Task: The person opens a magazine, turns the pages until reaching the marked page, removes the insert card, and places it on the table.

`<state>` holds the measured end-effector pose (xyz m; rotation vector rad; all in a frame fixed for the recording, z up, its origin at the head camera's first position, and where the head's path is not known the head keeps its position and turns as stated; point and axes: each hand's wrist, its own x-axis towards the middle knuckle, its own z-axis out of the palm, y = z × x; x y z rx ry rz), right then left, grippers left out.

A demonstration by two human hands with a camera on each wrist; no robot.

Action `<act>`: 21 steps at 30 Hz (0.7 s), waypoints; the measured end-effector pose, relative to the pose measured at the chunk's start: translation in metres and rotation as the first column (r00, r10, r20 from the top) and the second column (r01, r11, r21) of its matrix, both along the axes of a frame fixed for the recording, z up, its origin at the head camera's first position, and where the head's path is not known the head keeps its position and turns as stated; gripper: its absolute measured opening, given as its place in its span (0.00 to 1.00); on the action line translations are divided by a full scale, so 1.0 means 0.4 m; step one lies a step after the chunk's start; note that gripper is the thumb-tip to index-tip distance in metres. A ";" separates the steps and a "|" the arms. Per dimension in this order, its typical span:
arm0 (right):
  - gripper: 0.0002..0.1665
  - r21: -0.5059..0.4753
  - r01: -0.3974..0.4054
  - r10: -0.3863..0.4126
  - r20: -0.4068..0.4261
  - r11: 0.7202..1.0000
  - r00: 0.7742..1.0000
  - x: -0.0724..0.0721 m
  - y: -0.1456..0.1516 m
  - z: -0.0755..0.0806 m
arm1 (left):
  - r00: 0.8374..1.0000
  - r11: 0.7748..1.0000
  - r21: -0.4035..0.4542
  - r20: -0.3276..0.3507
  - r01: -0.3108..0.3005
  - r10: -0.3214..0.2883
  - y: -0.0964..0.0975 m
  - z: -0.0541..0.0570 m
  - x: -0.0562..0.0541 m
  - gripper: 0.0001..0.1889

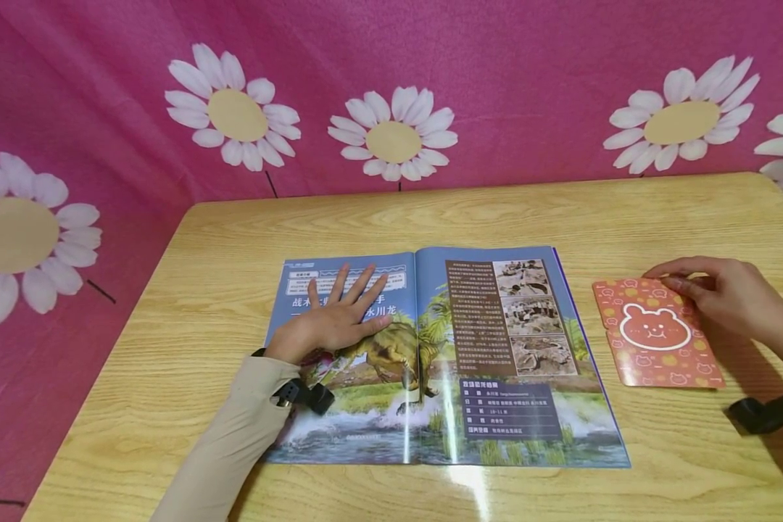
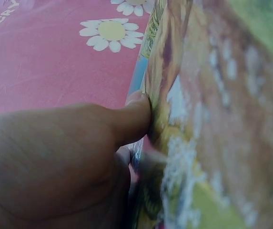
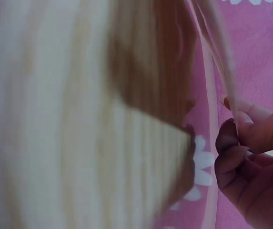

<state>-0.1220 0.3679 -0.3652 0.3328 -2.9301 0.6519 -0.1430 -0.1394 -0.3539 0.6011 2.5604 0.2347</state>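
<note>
An open magazine (image 1: 372, 406) with dinosaur pictures lies on the wooden table. My left hand (image 1: 339, 319) rests spread and flat on its left page, fingers pointing to the far edge. In the left wrist view, the thumb (image 2: 131, 117) touches the printed page. Right of the magazine, my right hand (image 1: 724, 290) pinches the top right corner of a thin red card (image 1: 652, 330) with a bear face. The right wrist view shows the card (image 3: 229, 71) edge-on between thumb and fingers, with the other fingers curled under.
The light wooden table (image 1: 137, 362) extends around the magazine. Behind it and at the left hangs a pink cloth (image 1: 496, 87) with large white daisies. Each wrist wears a strap with a black camera (image 1: 320, 397).
</note>
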 end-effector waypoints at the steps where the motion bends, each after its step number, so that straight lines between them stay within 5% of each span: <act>1: 0.10 0.014 -0.010 0.010 -0.015 1.000 1.000 -0.002 0.000 0.000 | 1.000 1.000 0.001 0.001 -0.001 0.001 0.000 0.000 0.000 0.37; 21: 0.16 0.109 -0.073 0.076 -0.030 0.991 0.997 -0.016 -0.015 0.003 | 1.000 1.000 -0.004 0.002 -0.005 0.005 0.001 0.000 0.000 0.38</act>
